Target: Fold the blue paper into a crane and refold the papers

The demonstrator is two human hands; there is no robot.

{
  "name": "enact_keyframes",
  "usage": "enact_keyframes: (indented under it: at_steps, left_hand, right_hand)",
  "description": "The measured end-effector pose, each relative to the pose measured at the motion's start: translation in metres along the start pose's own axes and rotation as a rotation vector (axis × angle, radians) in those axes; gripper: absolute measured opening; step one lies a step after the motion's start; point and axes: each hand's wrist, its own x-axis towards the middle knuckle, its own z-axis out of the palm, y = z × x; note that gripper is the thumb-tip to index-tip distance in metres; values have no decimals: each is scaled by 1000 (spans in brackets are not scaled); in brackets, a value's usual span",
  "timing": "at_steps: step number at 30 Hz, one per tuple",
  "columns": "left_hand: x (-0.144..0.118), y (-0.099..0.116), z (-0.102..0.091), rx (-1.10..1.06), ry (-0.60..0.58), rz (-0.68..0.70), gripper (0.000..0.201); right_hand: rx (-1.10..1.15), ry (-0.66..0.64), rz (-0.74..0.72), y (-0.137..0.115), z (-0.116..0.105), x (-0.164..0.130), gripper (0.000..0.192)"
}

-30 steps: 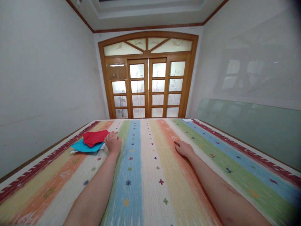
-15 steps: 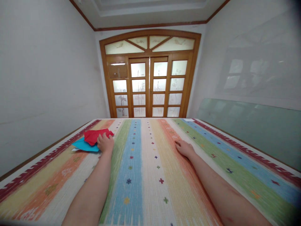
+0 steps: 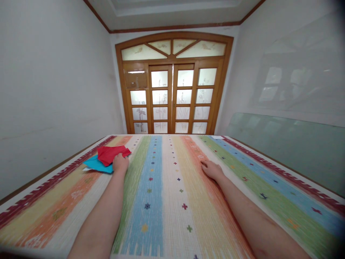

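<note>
Left hand (image 3: 120, 163), fingers closed on folded red paper sheet (image 3: 110, 154), centre-left; the loose blue paper sheet (image 3: 97, 164) beneath may drag. Right hand (image 3: 212, 169) flat, fingers together.

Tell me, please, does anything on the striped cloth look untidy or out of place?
Only slightly: the red paper lies crooked over the blue paper, not squared up. The left hand touches it; the right hand rests flat on the cloth.

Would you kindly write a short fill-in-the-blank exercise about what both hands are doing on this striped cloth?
1. The left hand touches a ____ sheet of paper.
2. Under that sheet lies a ____ sheet.
3. The right hand rests flat on the ____ stripe of the striped cloth.

Missing words: red; blue; orange.
</note>
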Motion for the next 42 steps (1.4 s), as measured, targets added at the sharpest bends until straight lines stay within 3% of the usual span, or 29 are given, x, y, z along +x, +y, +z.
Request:
enact_keyframes:
  at_steps: [10, 17, 26, 31, 36, 42]
  left_hand:
    - [3, -2, 4, -44, 64, 46, 44]
    - [8, -9, 10, -27, 45, 109, 47]
    - [10, -10, -5, -28, 71, 71, 47]
    - [-2, 13, -13, -8, 93, 195, 44]
    - [-28, 57, -17, -9, -20, 398, 48]
    - [-74, 112, -21, -272, -107, 738, 47]
  right_hand:
    - [2, 4, -7, 2, 1, 0, 43]
    - [-2, 0, -8, 3, 3, 2, 43]
    - [-7, -5, 1, 2, 2, 1, 44]
    - [-6, -2, -4, 1, 1, 0, 43]
    - [-4, -1, 4, 0, -1, 0, 43]
    - [-1, 2, 2, -1, -2, -2, 44]
